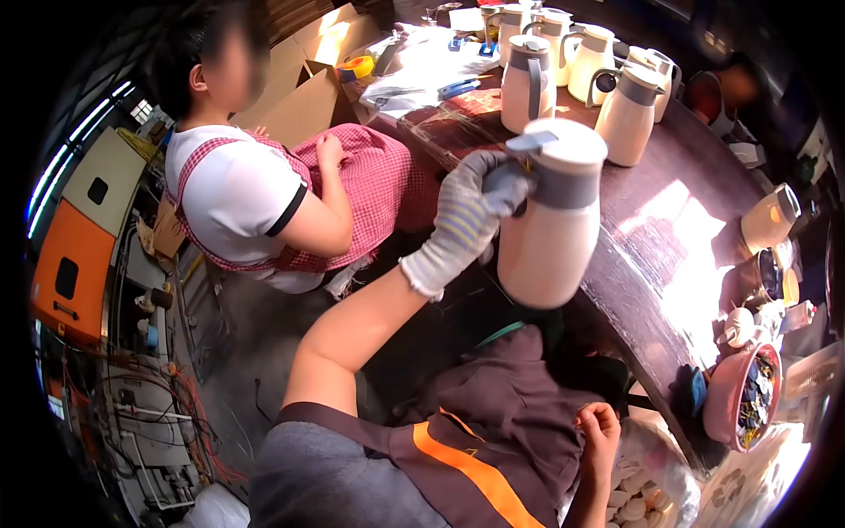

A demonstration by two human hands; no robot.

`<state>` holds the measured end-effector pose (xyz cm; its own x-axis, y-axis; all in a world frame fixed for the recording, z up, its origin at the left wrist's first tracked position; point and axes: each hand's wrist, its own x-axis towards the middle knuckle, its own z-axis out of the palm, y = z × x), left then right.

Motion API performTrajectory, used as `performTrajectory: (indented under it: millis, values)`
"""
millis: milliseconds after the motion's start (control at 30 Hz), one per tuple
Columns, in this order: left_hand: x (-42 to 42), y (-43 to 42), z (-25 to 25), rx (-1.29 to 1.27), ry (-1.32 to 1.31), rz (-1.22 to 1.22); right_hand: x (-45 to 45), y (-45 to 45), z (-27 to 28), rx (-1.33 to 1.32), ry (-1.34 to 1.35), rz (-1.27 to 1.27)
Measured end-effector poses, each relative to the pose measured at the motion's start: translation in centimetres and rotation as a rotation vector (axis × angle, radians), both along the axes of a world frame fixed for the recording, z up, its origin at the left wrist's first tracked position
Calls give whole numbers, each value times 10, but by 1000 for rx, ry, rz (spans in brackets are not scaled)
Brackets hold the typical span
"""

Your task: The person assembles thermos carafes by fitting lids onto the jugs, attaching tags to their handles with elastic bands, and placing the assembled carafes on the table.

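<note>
Near the bench (635, 255), the gloved left hand (466, 211) gripped a pitcher (550, 242). Whether the right hand (599, 429) held anything was unclear.

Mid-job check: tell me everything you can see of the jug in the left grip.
The jug is smooth and pale cream, plastic by its look, with a grey collar, a pale lid that looks shut, and a light grey lever on top. It is nearly upright, before the table's edge, with no support visible under its base. The gloved left grip closes at its side, covering most of the handle area. No spout can be made out.
</note>
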<state>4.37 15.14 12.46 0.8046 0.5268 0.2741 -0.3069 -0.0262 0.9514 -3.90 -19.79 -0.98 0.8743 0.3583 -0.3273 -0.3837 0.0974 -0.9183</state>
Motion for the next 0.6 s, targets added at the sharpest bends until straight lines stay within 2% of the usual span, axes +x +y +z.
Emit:
performTrajectory:
  millis: [200, 267, 367, 467, 600]
  values:
    - [85, 26, -31, 140, -48, 136, -13, -5, -18, -42, 34, 55]
    - [101, 28, -32, 295, 77, 232, -15, -9, -25, -78, 48, 44]
    - [125, 37, -38, 165, -19, 168, -18, -15, -34, -80, 104, 1]
    - [156, 56, -61, 251, -22, 225, -16, -15, -42, -96, 117, 2]
    - [182, 73, -66, 310, -13, 296, -10, -7, -44, -118, 150, -7]
